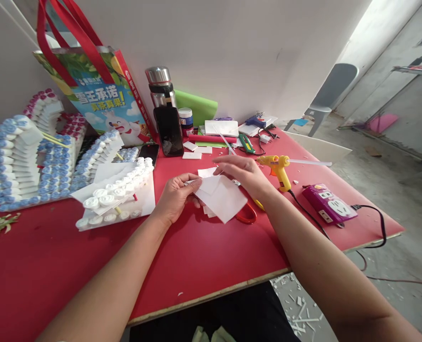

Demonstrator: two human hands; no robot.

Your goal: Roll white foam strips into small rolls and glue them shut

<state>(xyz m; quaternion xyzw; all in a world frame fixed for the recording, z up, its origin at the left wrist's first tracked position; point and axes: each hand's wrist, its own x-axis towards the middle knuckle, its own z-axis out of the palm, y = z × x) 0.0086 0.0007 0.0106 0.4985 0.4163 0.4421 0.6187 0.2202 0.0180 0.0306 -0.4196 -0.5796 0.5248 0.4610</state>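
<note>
My left hand (180,192) pinches a white piece of paper (226,199) by its left side, thumb on top. A smaller white piece lies over it, and more white pieces show underneath. My right hand (241,170) is over the paper's upper right edge with its fingers stretched out; whether the fingertips touch the paper I cannot tell. Partly hidden below the paper and my right wrist are scissors with a red and yellow handle (247,217). To the left stands a white board with rows of rolled white rosettes (116,191).
Blue and white rosette pieces (22,161) crowd the left side near a gift bag (104,99). At the back are a phone (168,130) and a steel flask (158,85). On the right lie a yellow glue gun (278,170) and a purple power strip (328,203) with cords.
</note>
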